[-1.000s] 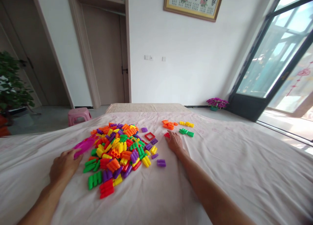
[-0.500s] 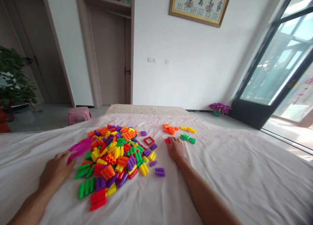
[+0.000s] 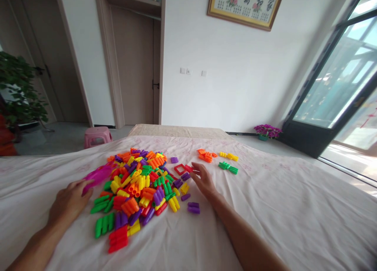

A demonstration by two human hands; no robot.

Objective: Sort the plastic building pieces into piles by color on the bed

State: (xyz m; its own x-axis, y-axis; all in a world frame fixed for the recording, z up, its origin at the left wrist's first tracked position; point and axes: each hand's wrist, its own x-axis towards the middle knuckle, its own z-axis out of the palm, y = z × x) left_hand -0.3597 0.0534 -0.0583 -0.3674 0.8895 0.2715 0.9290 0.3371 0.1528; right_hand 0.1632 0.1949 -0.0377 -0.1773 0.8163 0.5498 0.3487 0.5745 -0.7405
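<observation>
A heap of coloured plastic building blocks (image 3: pixel 138 184) lies on the cloth-covered bed between my hands. My left hand (image 3: pixel 70 199) is left of the heap, its fingers closed on the edge of a magenta see-through thing (image 3: pixel 100 174); its kind is unclear and part of it lies against the blocks. My right hand (image 3: pixel 204 181) is right of the heap with a small red block (image 3: pixel 188 168) at its fingertips, partly hidden by them. The block is beside or touching a red square frame (image 3: pixel 180 169). Purple blocks (image 3: pixel 193 207) and yellow blocks (image 3: pixel 184 188) lie close by.
Beyond my right hand lie joined orange blocks (image 3: pixel 206 155), yellow blocks (image 3: pixel 229 156) and green blocks (image 3: pixel 228 167). The pale cloth (image 3: pixel 279 208) is wrinkled. A pink stool (image 3: pixel 98 136) and a pot of purple flowers (image 3: pixel 267 131) stand on the floor past the bed.
My right hand has moved left with the red block, from near the orange blocks to the red frame. My left hand stays at the magenta thing. The view has shifted slightly.
</observation>
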